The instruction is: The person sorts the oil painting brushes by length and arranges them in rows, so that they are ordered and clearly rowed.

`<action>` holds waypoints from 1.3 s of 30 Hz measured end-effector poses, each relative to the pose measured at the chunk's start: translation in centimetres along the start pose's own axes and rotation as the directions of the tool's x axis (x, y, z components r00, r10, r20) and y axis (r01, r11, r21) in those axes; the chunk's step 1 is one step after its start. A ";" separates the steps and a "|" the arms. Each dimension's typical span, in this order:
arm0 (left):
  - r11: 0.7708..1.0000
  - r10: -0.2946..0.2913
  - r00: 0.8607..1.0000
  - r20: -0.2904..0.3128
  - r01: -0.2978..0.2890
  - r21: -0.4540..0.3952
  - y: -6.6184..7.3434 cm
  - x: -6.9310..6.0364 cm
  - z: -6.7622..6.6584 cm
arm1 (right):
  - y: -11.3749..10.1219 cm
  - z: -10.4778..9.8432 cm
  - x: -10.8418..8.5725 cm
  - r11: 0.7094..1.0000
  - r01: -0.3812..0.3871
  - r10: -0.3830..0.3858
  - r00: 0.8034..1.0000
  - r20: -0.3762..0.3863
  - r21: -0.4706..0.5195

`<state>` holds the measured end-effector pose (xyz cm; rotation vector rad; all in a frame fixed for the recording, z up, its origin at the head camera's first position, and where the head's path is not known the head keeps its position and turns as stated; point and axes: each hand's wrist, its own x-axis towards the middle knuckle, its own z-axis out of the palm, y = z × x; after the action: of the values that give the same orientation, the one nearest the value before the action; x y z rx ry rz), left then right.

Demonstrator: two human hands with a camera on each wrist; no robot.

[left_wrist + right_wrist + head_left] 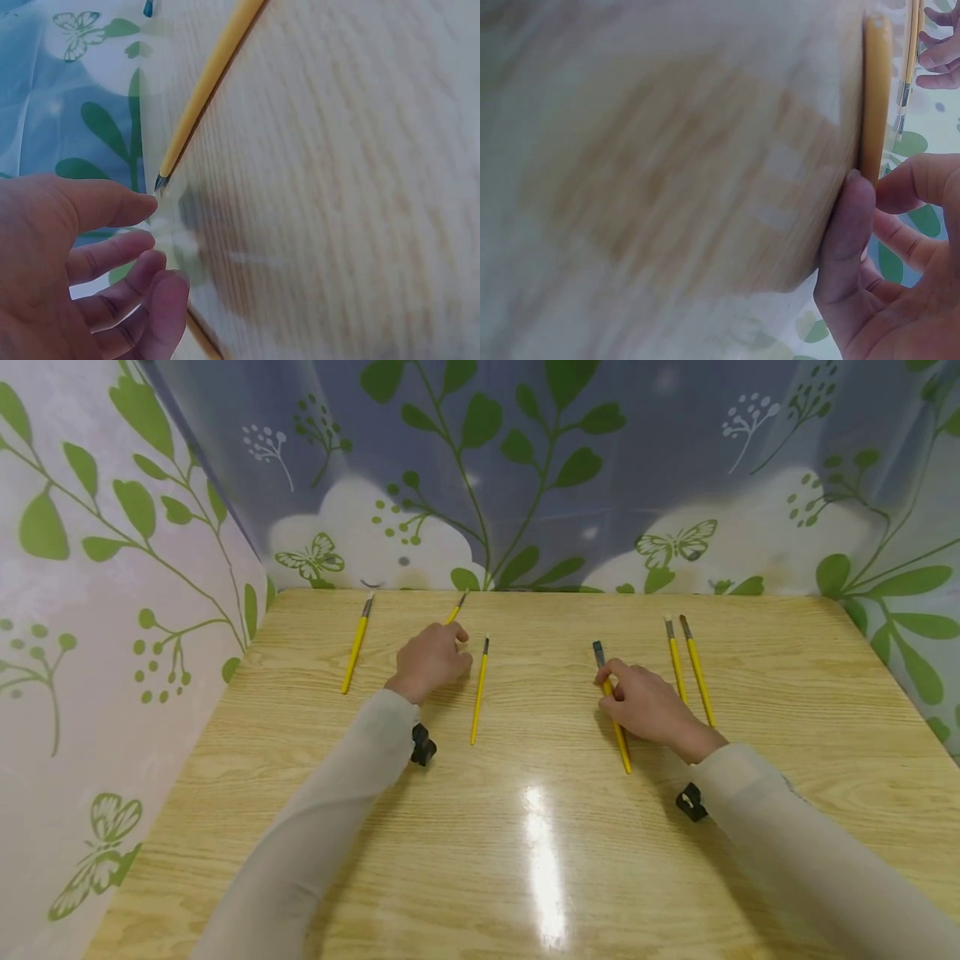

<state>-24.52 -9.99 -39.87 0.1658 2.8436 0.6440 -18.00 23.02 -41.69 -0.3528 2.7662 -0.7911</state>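
My left hand (431, 662) hovers over the table with loosely bent fingers and nothing between them. Just beyond its fingers lies a thin yellow paintbrush (455, 610), partly hidden by the hand. To its right, another thin yellow paintbrush (480, 693) lies with dark ferrule and pale tip pointing away; in the left wrist view its handle (206, 82) ends near the fingers. My right hand (648, 703) pinches a flat yellow paintbrush (621, 743) with a dark tip, between thumb and fingers. The right wrist view shows that handle (875, 90) in the pinch.
Another yellow paintbrush (356, 652) lies at the far left. Two more, one pale-tipped (675, 656) and one brown-tipped (697, 672), lie side by side beyond the right hand. The wooden table (465, 860) meets a leaf-patterned wall covering (525, 510) at the back.
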 end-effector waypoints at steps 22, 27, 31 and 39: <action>0.998 -0.046 0.999 -0.004 0.046 0.045 0.3 1.2 -0.3 | 0.0 -0.1 0.0 1.000 0.002 -0.002 1.000 -0.003 -0.008; 0.997 -0.052 0.998 -0.034 0.054 0.064 0.1 1.3 -0.4 | 0.0 -0.1 0.0 1.000 0.001 -0.001 1.000 -0.001 -0.005; 0.995 -0.059 0.997 -0.046 0.062 0.072 -0.2 1.5 -0.4 | -0.1 0.0 -0.1 1.000 0.002 -0.002 1.000 0.001 0.004; 0.993 -0.088 0.993 -0.078 0.094 0.076 -1.1 1.7 -0.4 | -0.1 0.0 -0.1 1.000 0.002 -0.002 1.000 0.000 0.000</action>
<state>-26.32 -10.85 -40.32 0.0247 2.9303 0.5300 -17.94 22.98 -41.65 -0.3557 2.7662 -0.7922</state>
